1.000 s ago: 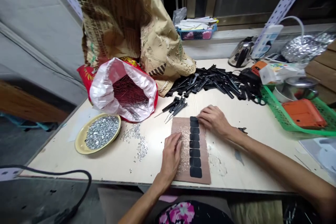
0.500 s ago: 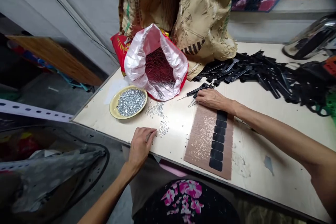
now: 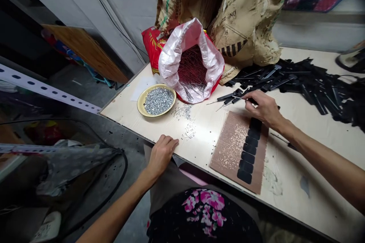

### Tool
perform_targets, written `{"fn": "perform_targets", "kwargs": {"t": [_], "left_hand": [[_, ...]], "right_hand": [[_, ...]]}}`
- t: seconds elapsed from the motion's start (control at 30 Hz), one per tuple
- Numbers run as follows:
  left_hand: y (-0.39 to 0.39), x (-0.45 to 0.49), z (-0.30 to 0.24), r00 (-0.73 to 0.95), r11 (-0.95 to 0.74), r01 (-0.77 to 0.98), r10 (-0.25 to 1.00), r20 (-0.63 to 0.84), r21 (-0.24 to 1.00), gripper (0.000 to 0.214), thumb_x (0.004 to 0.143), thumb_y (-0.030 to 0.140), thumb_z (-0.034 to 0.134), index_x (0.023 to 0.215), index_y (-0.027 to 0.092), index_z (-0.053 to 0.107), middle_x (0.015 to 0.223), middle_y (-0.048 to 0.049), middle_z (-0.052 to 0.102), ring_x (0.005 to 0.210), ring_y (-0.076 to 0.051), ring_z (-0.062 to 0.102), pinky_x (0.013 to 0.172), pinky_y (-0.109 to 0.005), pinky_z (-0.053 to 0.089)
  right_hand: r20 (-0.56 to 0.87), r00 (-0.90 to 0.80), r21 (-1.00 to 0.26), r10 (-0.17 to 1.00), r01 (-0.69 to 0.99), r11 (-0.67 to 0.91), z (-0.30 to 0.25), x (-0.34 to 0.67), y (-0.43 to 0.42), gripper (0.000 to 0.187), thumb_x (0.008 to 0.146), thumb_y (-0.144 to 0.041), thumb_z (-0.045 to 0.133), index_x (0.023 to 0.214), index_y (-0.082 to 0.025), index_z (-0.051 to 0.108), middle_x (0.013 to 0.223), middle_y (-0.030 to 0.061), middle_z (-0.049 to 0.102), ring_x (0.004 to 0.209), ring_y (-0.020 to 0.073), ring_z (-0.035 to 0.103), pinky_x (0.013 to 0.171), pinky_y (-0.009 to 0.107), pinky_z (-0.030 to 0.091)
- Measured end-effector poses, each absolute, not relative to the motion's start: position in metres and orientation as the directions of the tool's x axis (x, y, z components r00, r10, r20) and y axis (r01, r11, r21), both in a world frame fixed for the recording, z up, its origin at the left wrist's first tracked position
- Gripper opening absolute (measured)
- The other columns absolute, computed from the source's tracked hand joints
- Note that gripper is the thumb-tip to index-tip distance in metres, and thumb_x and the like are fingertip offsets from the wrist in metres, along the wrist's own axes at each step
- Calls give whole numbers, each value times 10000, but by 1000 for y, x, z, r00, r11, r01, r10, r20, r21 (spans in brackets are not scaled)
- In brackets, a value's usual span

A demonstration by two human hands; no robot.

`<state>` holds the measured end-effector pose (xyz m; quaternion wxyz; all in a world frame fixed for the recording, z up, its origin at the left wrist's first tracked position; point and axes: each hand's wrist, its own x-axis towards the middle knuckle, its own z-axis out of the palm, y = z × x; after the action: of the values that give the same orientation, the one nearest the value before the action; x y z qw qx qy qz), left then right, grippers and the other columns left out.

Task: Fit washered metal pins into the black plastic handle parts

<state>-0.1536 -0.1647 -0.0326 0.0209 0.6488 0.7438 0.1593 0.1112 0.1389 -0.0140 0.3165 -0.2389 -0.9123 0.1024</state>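
My right hand is over the top end of a brown mat, thumb and fingers pinched. A thin metal shaft sticks out to its left and a black end shows behind the hand, apparently one black-handled piece. Beside it lie similar black pieces with thin metal shafts. A row of black rounded squares runs down the mat. My left hand rests closed at the table's front edge, fingertips bunched; whatever they hold is hidden. Small silver pieces lie scattered just beyond it.
A yellow dish holds many small silver pieces. Behind it, an open red-and-white bag contains dark red thin rods. Large brown paper sacks stand at the back. Black parts are heaped at right; another thin tool lies under my right forearm.
The view has swung left, so the table appears further right. My right hand has risen from the black pieces and shifted right, now pinching a thin metal shaft. My left hand stays by the table edge.
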Motion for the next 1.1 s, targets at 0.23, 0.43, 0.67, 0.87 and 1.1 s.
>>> {"fn": "perform_targets", "kwargs": {"t": [0.23, 0.43, 0.67, 0.87, 1.1], "left_hand": [[-154, -154, -29, -250, 156, 901, 950, 189, 405, 209, 884, 327, 467, 858, 209, 638, 814, -71, 623, 813, -219, 550, 738, -356, 456], [-119, -125, -15, -554, 311, 123, 809, -195, 942, 305, 757, 448, 620, 843, 155, 610, 759, -34, 630, 645, -146, 569, 598, -275, 469], [-76, -73, 6, -488, 114, -344, 826, -282, 932, 318, 641, 337, 750, 829, 119, 616, 698, -2, 621, 607, -91, 567, 629, -249, 485], [-66, -54, 13, -474, 66, -388, 841, -260, 919, 261, 669, 277, 747, 823, 112, 614, 654, 9, 627, 594, -84, 576, 651, -241, 489], [-60, -50, 14, -439, 68, -402, 861, -258, 913, 254, 628, 242, 780, 768, 111, 614, 634, 12, 632, 581, -86, 589, 645, -229, 495]], "right_hand": [[475, -620, -624, 624, 262, 736, 13, 107, 56, 237, 897, -229, 496, 1077, -225, 650, 946, 45, 678, 832, 179, 637, 741, 355, 547], [398, -705, -676, 586, 206, 707, 5, 89, 4, 245, 925, -228, 487, 1106, -203, 651, 920, 55, 676, 783, 159, 620, 681, 310, 533], [391, -693, -565, 605, 339, 753, 5, 86, -9, 259, 921, -226, 484, 1124, -240, 643, 870, 42, 625, 772, 153, 584, 646, 247, 459], [396, -655, -517, 643, 420, 746, 10, 99, -7, 250, 928, -236, 477, 1117, -242, 641, 844, 37, 609, 774, 145, 574, 639, 230, 427], [377, -638, -448, 671, 509, 735, 14, 107, -9, 246, 939, -259, 462, 1124, -248, 624, 862, 24, 604, 788, 143, 572, 634, 233, 400]]}}
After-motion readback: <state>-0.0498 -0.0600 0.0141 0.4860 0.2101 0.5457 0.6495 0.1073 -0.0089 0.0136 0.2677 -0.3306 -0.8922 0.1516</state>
